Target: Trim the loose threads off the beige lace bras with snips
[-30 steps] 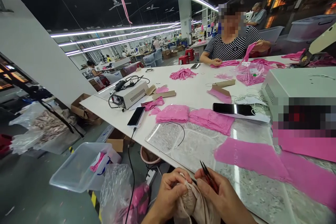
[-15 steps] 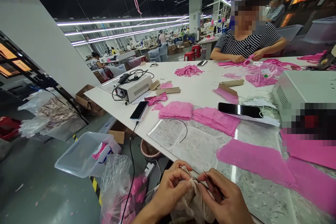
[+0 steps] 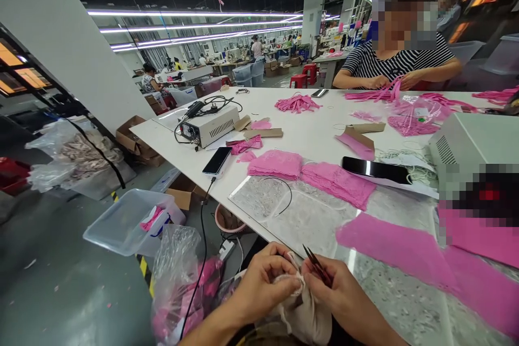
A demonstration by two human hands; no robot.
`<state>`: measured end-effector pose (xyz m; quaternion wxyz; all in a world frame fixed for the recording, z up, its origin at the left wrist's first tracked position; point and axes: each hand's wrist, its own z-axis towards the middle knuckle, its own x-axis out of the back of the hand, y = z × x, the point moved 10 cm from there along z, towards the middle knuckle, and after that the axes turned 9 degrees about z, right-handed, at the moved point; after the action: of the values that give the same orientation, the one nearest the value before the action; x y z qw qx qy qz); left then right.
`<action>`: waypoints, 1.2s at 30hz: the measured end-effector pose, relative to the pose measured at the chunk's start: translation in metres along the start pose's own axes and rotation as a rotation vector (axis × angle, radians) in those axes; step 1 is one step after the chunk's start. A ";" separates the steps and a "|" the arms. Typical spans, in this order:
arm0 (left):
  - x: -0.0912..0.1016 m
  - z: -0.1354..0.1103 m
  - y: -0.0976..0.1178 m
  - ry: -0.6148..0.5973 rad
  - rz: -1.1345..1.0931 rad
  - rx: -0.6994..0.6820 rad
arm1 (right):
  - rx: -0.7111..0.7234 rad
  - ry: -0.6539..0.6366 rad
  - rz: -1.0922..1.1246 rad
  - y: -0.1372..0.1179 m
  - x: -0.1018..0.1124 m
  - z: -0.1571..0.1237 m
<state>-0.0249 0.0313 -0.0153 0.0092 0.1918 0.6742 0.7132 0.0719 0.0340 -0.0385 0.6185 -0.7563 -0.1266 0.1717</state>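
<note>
My left hand (image 3: 263,280) pinches the bunched top of a beige fabric piece (image 3: 303,311) at the near edge of the table. My right hand (image 3: 338,291) grips the same cloth from the right and holds small dark red snips (image 3: 315,265), blades pointing up and away. Both hands sit close together, fingers curled. Flat pink lace pieces (image 3: 389,246) lie on the table just beyond my right hand.
On the white table (image 3: 308,143) lie stacked pink lace (image 3: 310,170), two phones (image 3: 375,169) (image 3: 218,161), a white power box (image 3: 211,125) with cables, and a white machine (image 3: 470,143). A person in a striped shirt (image 3: 399,62) handles pink straps opposite. Clear bin (image 3: 130,221) and bags sit on the floor left.
The camera has tilted and shifted a little. My right hand raised the snips so the blades stand up again, after lowering them to the cloth. The person opposite brought both hands together on the straps.
</note>
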 end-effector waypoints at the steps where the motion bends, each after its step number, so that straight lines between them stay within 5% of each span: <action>1: 0.001 0.000 0.001 0.006 0.012 -0.003 | -0.010 -0.012 0.015 0.001 -0.001 0.001; 8: 0.000 0.003 0.013 -0.065 0.014 -0.033 | -0.264 -0.147 0.336 0.025 -0.014 0.003; 13: -0.009 0.004 -0.011 -0.087 -0.286 0.123 | -0.334 -0.090 0.444 0.031 -0.016 0.002; 22: -0.022 -0.003 -0.043 0.010 -0.469 0.316 | -0.161 0.169 0.170 0.037 0.010 0.001; 30: -0.014 -0.001 -0.042 0.062 -0.363 0.295 | -0.201 0.221 0.213 0.035 0.023 -0.028; 36: -0.013 0.001 -0.030 0.057 -0.217 0.244 | -0.251 0.103 0.072 0.043 0.009 -0.040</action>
<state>-0.0196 0.0314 -0.0478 0.0435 0.0971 0.7725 0.6261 0.0954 -0.0064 -0.0746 0.5180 -0.8397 -0.0878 0.1377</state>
